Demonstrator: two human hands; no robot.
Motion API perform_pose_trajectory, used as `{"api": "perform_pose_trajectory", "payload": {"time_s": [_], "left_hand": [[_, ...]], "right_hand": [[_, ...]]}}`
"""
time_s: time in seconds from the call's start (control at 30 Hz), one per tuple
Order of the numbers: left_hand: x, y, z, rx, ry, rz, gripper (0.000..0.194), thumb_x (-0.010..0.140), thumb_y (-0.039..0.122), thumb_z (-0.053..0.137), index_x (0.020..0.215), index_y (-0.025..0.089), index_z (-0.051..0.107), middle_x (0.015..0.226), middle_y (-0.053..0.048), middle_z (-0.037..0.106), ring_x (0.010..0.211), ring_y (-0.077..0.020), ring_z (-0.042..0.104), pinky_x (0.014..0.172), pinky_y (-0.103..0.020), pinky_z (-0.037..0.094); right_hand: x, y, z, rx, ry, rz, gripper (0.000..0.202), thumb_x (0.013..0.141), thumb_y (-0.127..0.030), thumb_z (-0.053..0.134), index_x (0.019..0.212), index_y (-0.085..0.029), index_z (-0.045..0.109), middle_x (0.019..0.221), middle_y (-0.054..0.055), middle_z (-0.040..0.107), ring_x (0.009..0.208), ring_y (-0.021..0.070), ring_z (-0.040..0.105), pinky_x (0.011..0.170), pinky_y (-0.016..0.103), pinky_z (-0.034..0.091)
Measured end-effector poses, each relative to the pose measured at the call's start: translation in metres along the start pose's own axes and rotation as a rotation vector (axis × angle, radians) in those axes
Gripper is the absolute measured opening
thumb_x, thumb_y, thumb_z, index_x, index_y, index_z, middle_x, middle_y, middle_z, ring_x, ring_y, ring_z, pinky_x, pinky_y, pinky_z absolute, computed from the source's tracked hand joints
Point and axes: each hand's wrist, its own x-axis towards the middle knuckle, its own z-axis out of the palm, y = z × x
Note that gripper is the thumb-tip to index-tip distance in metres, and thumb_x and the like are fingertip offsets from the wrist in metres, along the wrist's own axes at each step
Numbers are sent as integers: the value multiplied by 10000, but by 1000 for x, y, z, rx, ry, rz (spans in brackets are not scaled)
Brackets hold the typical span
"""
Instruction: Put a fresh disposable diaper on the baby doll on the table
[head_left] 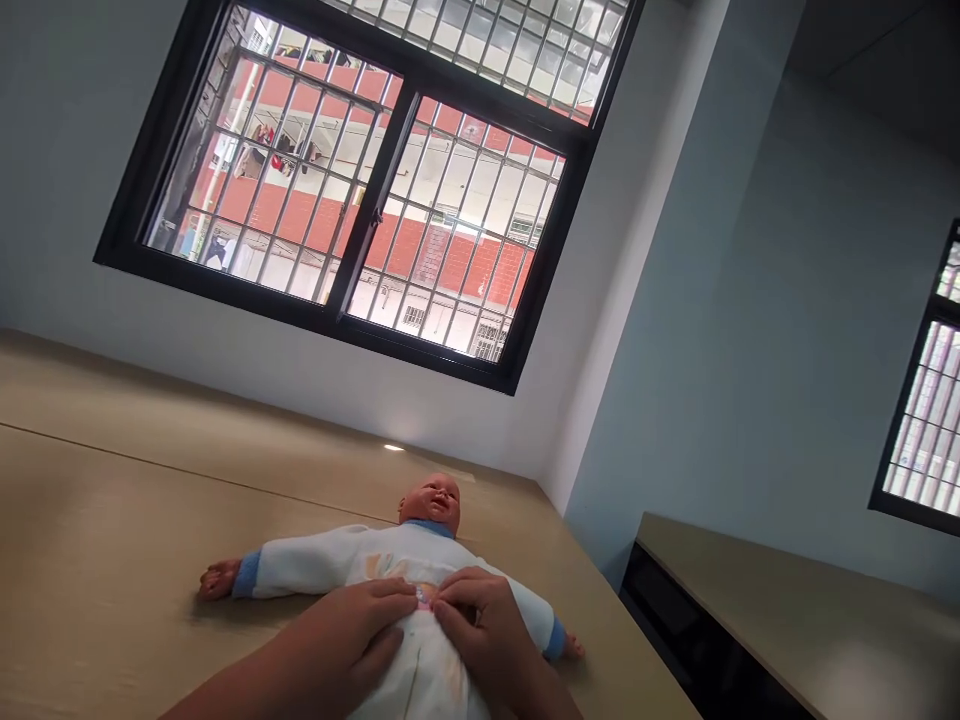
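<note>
At the bottom centre of the frame our left hand and right hand meet fingertip to fingertip, pinching the front of the white garment on the baby doll, which lies face-up on the wooden surface, head toward the window.

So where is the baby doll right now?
In the head view the baby doll lies on its back on the wooden table, low and central below the window, with the left hand and right hand on its tummy.
</note>
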Motion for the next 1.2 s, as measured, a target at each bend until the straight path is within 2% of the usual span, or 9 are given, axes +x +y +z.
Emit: {"api": "perform_pose_trajectory", "payload": {"time_s": [0.2, 0.43, 0.57, 0.67, 0.8, 0.9, 1.0, 1.07, 1.2], "left_hand": [[3, -8, 5, -21, -30, -54, 341, 912, 227, 462, 1148, 261, 707, 1251, -40, 683, 1190, -248, 611, 1066, -353, 454], [2, -9, 8, 30, -23, -76, 378, 905, 205, 455, 1185, 256, 704, 1324, -45, 651, 1203, -257, 598, 1059, -382, 457], [1, -9, 10, 40, -5, -73, 377, 907, 194, 447, 1183, 251, 697, 1307, -49, 652, 1187, -252, 601, 1051, -383, 456], [1, -8, 13, 40, 7, -70, 380, 906, 186, 448, 1192, 247, 691, 1252, -55, 670, 1144, -249, 616, 1041, -378, 454], [2, -6, 13, 34, 0, -44, 378, 884, 169, 467, 1170, 258, 698, 1190, -45, 686, 1084, -245, 635, 1013, -357, 472], [2, -4, 10, 33, -41, -13, 471, 858, 128, 462, 1237, 302, 680, 1295, -25, 662, 1188, -253, 607, 1080, -347, 448], [1, -3, 7, 36, -115, -26, 609, 856, 124, 476, 1393, 395, 580, 1514, 21, 516, 1420, -300, 432, 1221, -443, 304], [2, -4, 5, 31, -165, -24, 684, 851, 116, 478, 1442, 460, 506, 1581, 62, 419, 1489, -329, 319, 1238, -544, 234], [4, -6, 4, 51, -206, 6, 779, 780, 47, 465, 1425, 482, 514, 1569, 79, 433, 1493, -336, 308, 1214, -626, 220]], "right_hand": [[7, 7, -3, 125, 37, 284, 158, 725, -247, 665, 831, -138, 708, 745, 21, 651, 674, 149, 545, 637, 271, 413], [14, 8, -8, 326, -111, 333, 286, 641, -282, 733, 872, -117, 703, 753, 11, 619, 710, 139, 527, 685, 268, 397], [16, 8, -3, 252, -101, 310, 216, 673, -279, 701, 819, -120, 704, 676, -15, 554, 659, 124, 463, 635, 258, 343], [15, 3, 1, 138, -51, 298, 92, 723, -232, 635, 754, -147, 647, 700, -2, 571, 682, 142, 486, 655, 270, 371], [10, -4, 0, -66, -24, 156, 25, 799, -183, 559, 779, -182, 575, 771, 10, 586, 759, 169, 517, 722, 288, 400], [6, -3, -6, -133, -23, 98, 51, 840, -175, 517, 801, -190, 546, 811, 20, 592, 780, 175, 518, 733, 291, 400], [4, 1, -11, -112, -25, 108, 79, 871, -193, 486, 804, -194, 529, 808, 23, 583, 760, 172, 512, 710, 285, 401], [4, 3, -11, -97, -27, 107, 91, 885, -210, 475, 810, -196, 525, 804, 24, 578, 751, 170, 508, 694, 283, 401], [4, 3, -12, -118, -20, 73, 91, 882, -207, 473, 799, -201, 509, 773, 21, 566, 728, 170, 507, 680, 286, 401]]}}
